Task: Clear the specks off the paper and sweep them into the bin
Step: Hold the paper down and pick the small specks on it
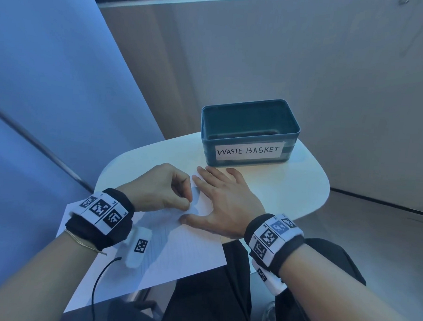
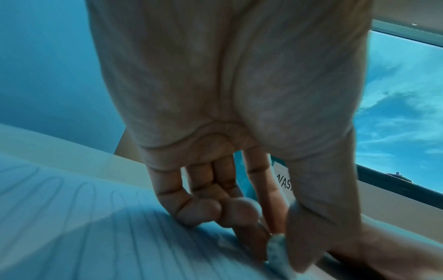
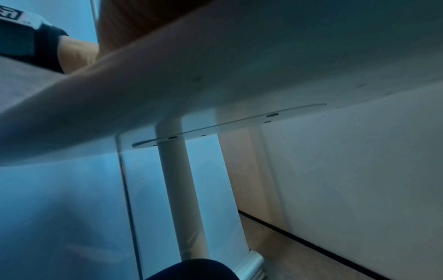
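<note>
Looking down from the head cam, the lined paper [image 1: 177, 246] lies on a small rounded white table [image 1: 289, 188], its near corner hanging off the edge toward the person's lap. The left hand [image 1: 160, 189] sits on the paper with fingers curled, thumb and index pinching a small pale wad [image 1: 194, 206], probably an eraser or a bit of tissue, can't really tell. The right hand [image 1: 224, 199] lies flat beside it, fingers spread and straight, pressing the sheet down, its thumb tip just beside the wad. Right behind the fingertips stands the teal bin [image 1: 250, 135] with a "WASTE BASKET" label [image 1: 249, 151], near but apart from the paper's far corner. Specks are too small to make out here. The left wrist cam shows the same hand [image 2: 227, 113] from underneath: the speckled wad [image 2: 275, 250] pinched against the sheet [image 2: 95, 236], the other fingers [image 2: 203, 208] tucked in, a sliver of the bin's label behind, and a window with blue sky at right. The right wrist cam peeks under the tabletop [image 3: 239, 66]: white pedestal leg [image 3: 177, 180], plain wall, dark baseboard, pale floor.
</note>
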